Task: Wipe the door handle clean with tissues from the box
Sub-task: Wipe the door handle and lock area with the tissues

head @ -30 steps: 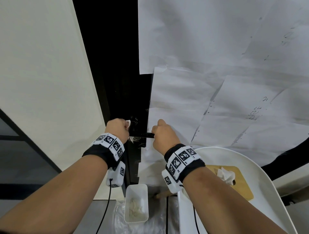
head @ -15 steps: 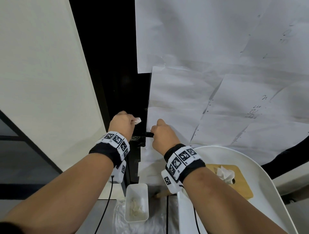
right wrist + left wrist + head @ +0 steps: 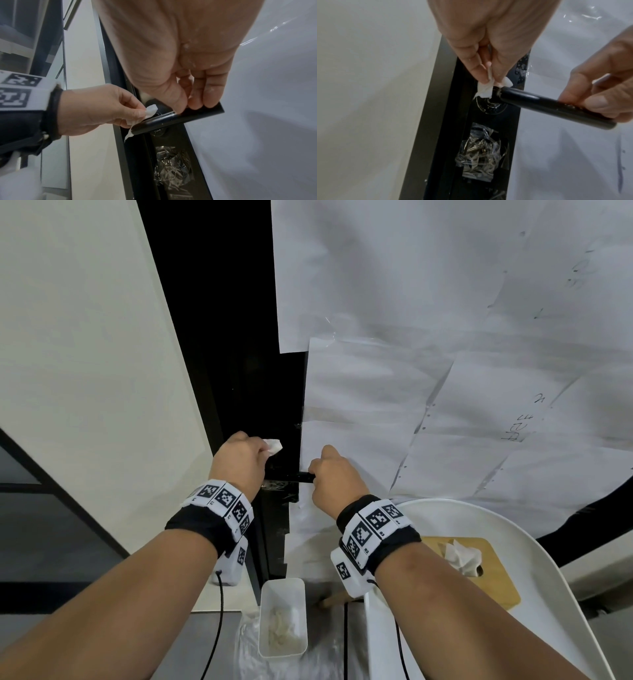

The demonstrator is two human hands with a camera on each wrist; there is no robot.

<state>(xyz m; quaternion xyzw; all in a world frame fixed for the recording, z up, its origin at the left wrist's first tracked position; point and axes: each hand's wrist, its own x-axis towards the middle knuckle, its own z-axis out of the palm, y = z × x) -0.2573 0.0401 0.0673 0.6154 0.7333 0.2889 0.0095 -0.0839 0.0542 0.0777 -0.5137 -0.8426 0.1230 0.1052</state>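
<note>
A black lever door handle [image 3: 544, 104] juts from the dark door edge, and it also shows as a door handle [image 3: 173, 119] and door handle [image 3: 301, 477]. My left hand [image 3: 239, 460] pinches a small crumpled white tissue [image 3: 485, 90] against the handle's base by the round rosette; the same tissue [image 3: 150, 110] shows in the right wrist view, with a tissue [image 3: 273, 446] corner above the knuckles. My right hand [image 3: 334, 477] grips the handle's free end between thumb and fingers [image 3: 590, 94]. A wooden tissue box [image 3: 486, 568] with a tissue sticking out sits at the lower right.
The tissue box lies on a white round tray or table [image 3: 534, 549]. A white bin [image 3: 282, 616] with used tissues stands on the floor below the handle. White paper sheets [image 3: 445, 371] cover the door. Crumpled clear tape [image 3: 479, 152] sits below the rosette.
My left hand has risen from beside the handle's stem to above its base, taking the tissue with it. My right hand keeps the same hold on the handle's end.
</note>
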